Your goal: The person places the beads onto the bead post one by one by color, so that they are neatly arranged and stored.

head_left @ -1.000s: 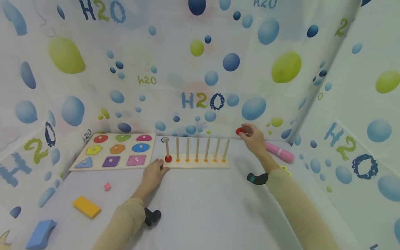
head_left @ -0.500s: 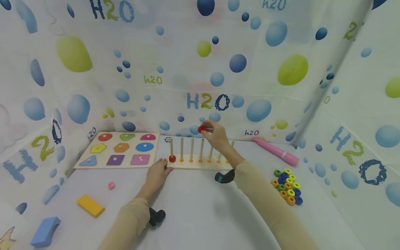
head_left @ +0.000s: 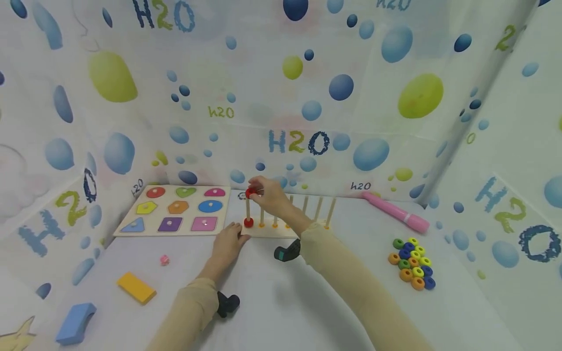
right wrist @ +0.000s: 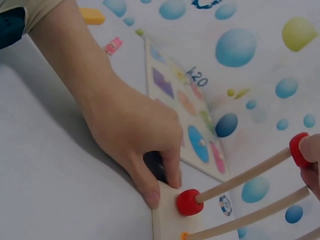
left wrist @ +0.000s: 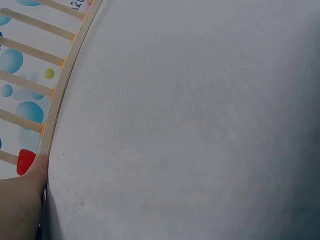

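Head view, centre of the frame: the right hand pinches a red ring at the top of the leftmost peg. The left hand rests on the peg board.

Left wrist view, lower left: a fingertip touches the board's edge.

Right wrist view: the left hand's fingers lie together on the board's end, beside another red ring.

The shape puzzle board lies just left of the peg rack; the ring pile sits to the rack's right, the marker behind that pile.
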A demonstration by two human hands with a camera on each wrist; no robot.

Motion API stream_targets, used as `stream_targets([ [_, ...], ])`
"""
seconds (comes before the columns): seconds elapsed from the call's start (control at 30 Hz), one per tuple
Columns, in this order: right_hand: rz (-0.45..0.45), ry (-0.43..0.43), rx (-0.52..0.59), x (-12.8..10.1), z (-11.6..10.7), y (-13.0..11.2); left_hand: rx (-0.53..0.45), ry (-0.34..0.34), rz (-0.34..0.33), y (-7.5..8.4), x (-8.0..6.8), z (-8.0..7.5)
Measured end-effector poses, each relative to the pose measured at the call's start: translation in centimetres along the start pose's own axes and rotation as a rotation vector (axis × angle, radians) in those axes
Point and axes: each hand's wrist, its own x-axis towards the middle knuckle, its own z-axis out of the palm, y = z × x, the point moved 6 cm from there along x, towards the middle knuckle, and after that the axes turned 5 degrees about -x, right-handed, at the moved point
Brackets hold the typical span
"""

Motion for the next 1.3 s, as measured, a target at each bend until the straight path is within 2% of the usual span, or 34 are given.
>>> stream_targets([
  [0.17, 0.056, -0.006, -0.039, -0.2, -0.1, 0.9, -0.005, -0.004, 0.017, 1.0, 0.3, 0.7],
  [0.47, -0.011, 0.009, -0.153, -0.4, -0.7, 1.1, 0.000, 0.008, 0.019, 1.9, 0.4, 1.1],
  [0.57, -0.010, 0.035, -0.131, -0.5, -1.1, 1.3, 0.000, 0.011, 0.020, 2.1, 0.4, 1.0],
  [0.7, 0.044, 0.084, -0.052, -0.8, -2.1, 2.0, 0.003, 0.019, 0.030, 2.2, 0.2, 0.7],
  [0.87, 0.108, 0.141, 0.011, -1.8, -4.3, 3.1, 0.021, 0.003, 0.035, 2.1, 0.1, 0.7],
  [1.07, 0.127, 0.261, 0.028, -3.1, -8.6, 5.7, 0.029, 0.013, 0.034, 1.5, 0.2, 0.7],
  [1.3, 0.194, 0.406, -0.056, -5.9, -13.4, 10.0, 0.031, 0.016, 0.011, 0.3, -0.1, 0.2],
])
